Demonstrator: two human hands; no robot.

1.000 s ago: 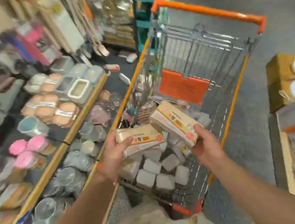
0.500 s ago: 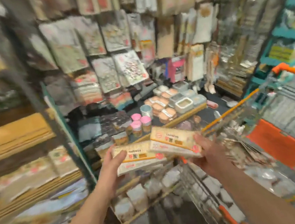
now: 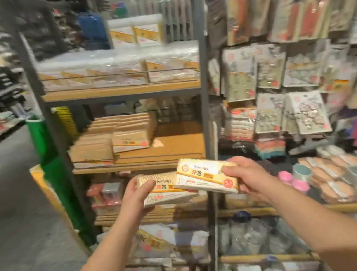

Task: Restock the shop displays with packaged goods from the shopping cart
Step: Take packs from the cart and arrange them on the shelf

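Observation:
I hold two flat toothpick packs at chest height in front of a grey metal shelf unit [image 3: 204,97]. My left hand [image 3: 136,199] grips the left toothpick pack [image 3: 166,191] from its left end. The right toothpick pack [image 3: 204,177], which overlaps the top of the left one, is gripped at its right end by my right hand [image 3: 249,177]. The middle shelf [image 3: 181,144] behind them carries stacks of similar tan packs [image 3: 114,142] on its left, with bare board on its right. The shopping cart is out of view.
The top shelf holds plastic-wrapped packs [image 3: 118,68]. Lower shelves are full of wrapped goods. To the right hang carded items [image 3: 281,74] above a low counter with jars and lidded containers [image 3: 346,172]. A green panel [image 3: 45,144] and an open aisle floor lie left.
My view has swung left from the cart to the shelf unit. Both hands kept their packs and carried them along, now level and overlapping in front of the middle shelf.

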